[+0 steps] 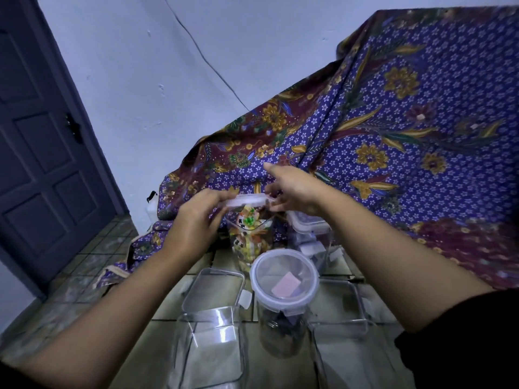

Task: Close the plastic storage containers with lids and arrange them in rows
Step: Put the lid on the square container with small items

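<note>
A clear plastic lid [248, 200] is held level just above a tall clear container [250, 237] filled with colourful packets. My left hand [196, 217] grips the lid's left end and my right hand [292, 189] grips its right end. In front stands a round jar [284, 301] with its round lid on. A closed square container [307, 228] stands at the right behind it. Two open square containers sit nearest me, one at the left [210, 349] and one at the right [341, 346]. A loose square lid [214, 287] lies flat on the floor.
Everything stands on a tiled floor [84, 279]. A purple patterned cloth [393, 141] drapes over something large behind and to the right. A dark panelled door [42, 153] is at the left, beside a pale wall.
</note>
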